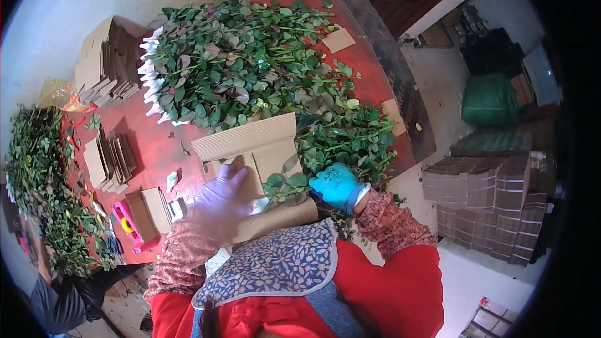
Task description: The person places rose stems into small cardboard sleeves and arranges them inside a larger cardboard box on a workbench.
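Observation:
My left hand [223,192], in a thin purple glove, rests with spread fingers over a cardboard piece [249,178] on an opened corrugated cardboard wrapper [246,136]. My right hand [335,185], in a blue work glove, is closed around the stem end of a leafy rose stem [288,185]. The stem lies across the wrapper, its head in a white netting sleeve [259,205] close to my left fingertips. Another white-sleeved bud [172,181] lies on the red table to the left. Leafy stems [347,136] lie just beyond my right hand.
A large heap of leafy stems [235,65] covers the table's back, beside cardboard stacks [101,65]. Smaller cardboard pieces [110,159], a pink tape dispenser [127,220] and scissors [114,242] are at left. A person's dark sleeve [61,303] shows lower left. Bundled cardboard [474,188] stands right.

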Available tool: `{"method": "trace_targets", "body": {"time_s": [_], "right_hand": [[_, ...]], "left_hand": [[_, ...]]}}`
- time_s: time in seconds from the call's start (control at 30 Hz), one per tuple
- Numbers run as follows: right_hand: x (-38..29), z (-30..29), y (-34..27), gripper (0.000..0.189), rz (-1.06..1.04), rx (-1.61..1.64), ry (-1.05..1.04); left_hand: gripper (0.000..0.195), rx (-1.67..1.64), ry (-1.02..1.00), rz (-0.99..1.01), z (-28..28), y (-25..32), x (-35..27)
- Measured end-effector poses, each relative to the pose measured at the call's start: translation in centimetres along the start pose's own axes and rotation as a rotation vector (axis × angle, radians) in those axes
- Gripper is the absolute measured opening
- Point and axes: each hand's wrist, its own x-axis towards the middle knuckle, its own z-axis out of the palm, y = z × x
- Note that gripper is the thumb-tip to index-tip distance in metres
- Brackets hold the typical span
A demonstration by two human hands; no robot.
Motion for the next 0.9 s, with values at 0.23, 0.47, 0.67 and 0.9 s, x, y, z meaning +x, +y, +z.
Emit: {"method": "trace_targets", "body": {"time_s": [0.23, 0.47, 0.67, 0.9], "right_hand": [[-0.7, 0.2, 0.8, 0.008, -0.006, 0.068, 0.037], [-1.0, 1.6, 0.8, 0.004, 0.073, 0.077, 0.095], [-2.0, -2.2, 0.6, 0.005, 0.236, 0.041, 0.448], [0.6, -6.5, -2.3, 0.01, 0.223, 0.256, 0.669]], "left_hand": [[0.091, 0.111, 0.001, 0.024, 0.7, 0.4, 0.5], [0.056, 0.16, 0.061, 0.072, 1.3, 0.9, 1.3], [0.089, 0.07, 0.06, -0.092, 2.5, 0.8, 0.1], [0.096, 0.063, 0.064, -0.004, 4.4, -4.4, -0.3]]}}
